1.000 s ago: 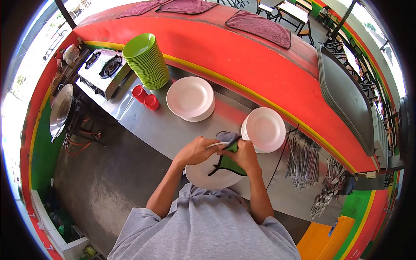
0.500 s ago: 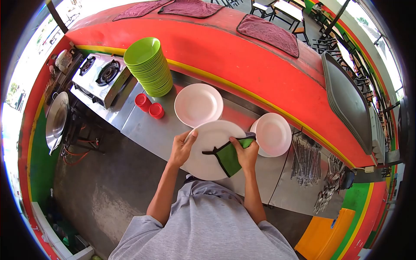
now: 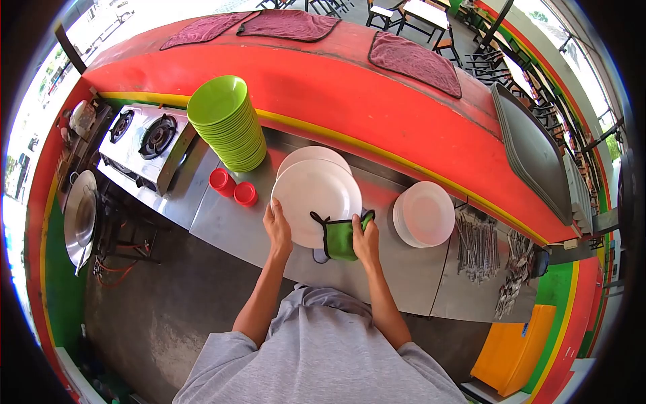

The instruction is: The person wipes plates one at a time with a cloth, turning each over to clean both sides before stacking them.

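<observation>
The left hand (image 3: 278,229) was clamped on the near-left rim of a round white smooth-faced plate (image 3: 316,192), thumb on top and fingers curled beneath. The right hand (image 3: 365,239) was closed on a green cloth with black edging (image 3: 340,239), pinching it against the plate's near-right rim. The plate was held roughly level over the long stainless-steel counter (image 3: 222,225). It hung directly above another white plate (image 3: 311,152), of which only the far rim showed, so I could not tell whether the 2 touched. Just left of it stood 2 small red plastic cups (image 3: 233,187) and a tall stack of lime-green bowls (image 3: 225,121), with a 2-burner steel gas stove (image 3: 145,143) beyond them. To the right sat a separate stack of white plates (image 3: 424,214), well apart, then a spread of metal cutlery (image 3: 478,246). The step in hand looked like handling a wiped plate over the one beneath. To do that well, both grips would best stay at opposite rims so the plate kept flat. The cloth should be kept bunched in the palm rather than trailing under the base, and the plate should be centred over the lower rim and kept clear of the red cups.
</observation>
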Tool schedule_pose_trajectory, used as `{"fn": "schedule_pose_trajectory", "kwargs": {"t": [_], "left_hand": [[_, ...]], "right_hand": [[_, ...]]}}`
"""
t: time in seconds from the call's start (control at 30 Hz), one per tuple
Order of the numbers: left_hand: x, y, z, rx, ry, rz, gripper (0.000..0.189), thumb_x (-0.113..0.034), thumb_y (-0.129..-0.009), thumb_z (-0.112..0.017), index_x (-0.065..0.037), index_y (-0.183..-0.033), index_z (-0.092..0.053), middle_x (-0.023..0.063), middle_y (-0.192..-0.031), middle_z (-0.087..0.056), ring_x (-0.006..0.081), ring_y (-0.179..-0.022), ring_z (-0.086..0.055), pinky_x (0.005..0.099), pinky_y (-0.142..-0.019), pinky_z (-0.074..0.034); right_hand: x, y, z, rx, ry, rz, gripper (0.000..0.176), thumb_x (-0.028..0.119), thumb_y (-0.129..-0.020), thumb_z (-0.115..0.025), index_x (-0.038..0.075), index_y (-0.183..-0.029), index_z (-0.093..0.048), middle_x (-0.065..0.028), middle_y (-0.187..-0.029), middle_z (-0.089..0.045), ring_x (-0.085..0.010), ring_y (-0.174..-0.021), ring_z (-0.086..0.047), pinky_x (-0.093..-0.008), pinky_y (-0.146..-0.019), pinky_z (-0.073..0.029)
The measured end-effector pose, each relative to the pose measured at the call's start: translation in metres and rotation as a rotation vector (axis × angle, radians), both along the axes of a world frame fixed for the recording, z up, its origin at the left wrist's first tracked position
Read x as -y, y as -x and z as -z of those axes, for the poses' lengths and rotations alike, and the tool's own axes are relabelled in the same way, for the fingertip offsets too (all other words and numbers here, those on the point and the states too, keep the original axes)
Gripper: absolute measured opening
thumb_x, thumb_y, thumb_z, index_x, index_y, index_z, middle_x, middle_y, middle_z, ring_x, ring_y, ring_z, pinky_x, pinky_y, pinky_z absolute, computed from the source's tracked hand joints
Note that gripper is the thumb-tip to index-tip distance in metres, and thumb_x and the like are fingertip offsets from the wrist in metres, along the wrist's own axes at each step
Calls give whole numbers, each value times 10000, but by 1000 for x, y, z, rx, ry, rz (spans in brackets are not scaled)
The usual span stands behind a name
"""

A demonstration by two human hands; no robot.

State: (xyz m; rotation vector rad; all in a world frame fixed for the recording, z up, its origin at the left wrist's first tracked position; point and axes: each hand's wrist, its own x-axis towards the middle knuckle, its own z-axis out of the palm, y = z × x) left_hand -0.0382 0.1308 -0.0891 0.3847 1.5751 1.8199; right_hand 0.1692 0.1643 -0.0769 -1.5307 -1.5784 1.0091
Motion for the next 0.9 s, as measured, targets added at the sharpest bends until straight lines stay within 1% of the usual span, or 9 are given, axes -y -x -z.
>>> {"fn": "schedule_pose_trajectory", "kwargs": {"t": [0.17, 0.27, 0.33, 0.43, 0.57, 0.63, 0.77, 0.87, 0.9], "left_hand": [[-12, 14, 22, -150, 54, -24, 468, -416, -1083, -420, 20, -1071, -590, 17, -877, -570, 114, -810, -473, 294, -743, -429], [-19, 16, 28, -218, 13, -62, 483, -415, -1086, -404, 36, -1069, -575, 35, -868, -568, 127, -809, -481, 298, -748, -433], [-23, 19, 34, -230, 18, -79, 495, -417, -1087, -397, 47, -1074, -570, 48, -864, -567, 139, -814, -490, 303, -757, -437], [-26, 24, 39, -254, 28, -61, 499, -422, -1087, -391, 46, -1082, -564, 65, -891, -574, 159, -833, -496, 318, -781, -441], [-28, 27, 45, -215, 74, -16, 505, -423, -1088, -380, 47, -1151, -554, 106, -1001, -613, 187, -921, -539, 333, -855, -446], [-31, 30, 56, -201, 107, 6, 515, -420, -1089, -374, 48, -1216, -546, 130, -1085, -630, 206, -989, -567, 345, -905, -449], [-40, 30, 82, -211, 46, -51, 522, -409, -1091, -365, 36, -1317, -518, 156, -1196, -622, 234, -1107, -578, 355, -973, -439], [-43, 30, 84, -185, 53, -16, 522, -404, -1092, -358, 30, -1344, -504, 164, -1222, -612, 247, -1133, -572, 357, -985, -435], [-42, 28, 80, -175, 55, -6, 522, -403, -1093, -354, 30, -1342, -504, 166, -1220, -612, 249, -1133, -570, 357, -985, -434]], "right_hand": [[-5, 20, 18, -10, 23, 28, 423, 330, -1011, -558, -90, -1000, -603, -303, -862, -651, -471, -840, -630, -495, -758, -476], [-6, 31, 28, -22, -32, 76, 395, 310, -1000, -588, -79, -931, -602, -210, -768, -647, -323, -704, -612, -438, -697, -467], [-5, 36, 35, -27, -40, 93, 380, 295, -997, -593, -79, -935, -604, -198, -759, -647, -309, -692, -608, -430, -692, -468], [-4, 41, 41, -43, -20, 111, 368, 283, -993, -600, -80, -934, -606, -187, -744, -643, -295, -673, -599, -421, -681, -466], [-4, 44, 51, -33, -2, 132, 358, 274, -991, -603, -80, -931, -610, -184, -738, -642, -285, -663, -595, -420, -675, -465], [-4, 45, 57, -16, -13, 145, 356, 271, -991, -602, -81, -932, -613, -185, -734, -642, -289, -661, -598, -423, -671, -465], [-3, 47, 59, -14, -6, 151, 348, 266, -990, -602, -78, -936, -617, -189, -729, -643, -297, -661, -611, -432, -666, -468], [-1, 48, 52, -11, 15, 144, 356, 274, -983, -605, -80, -942, -611, -273, -837, -655, -451, -805, -634, -483, -739, -475], [0, 48, 51, -8, 18, 142, 351, 271, -983, -605, -77, -948, -611, -272, -840, -656, -452, -808, -634, -485, -740, -475]]}}
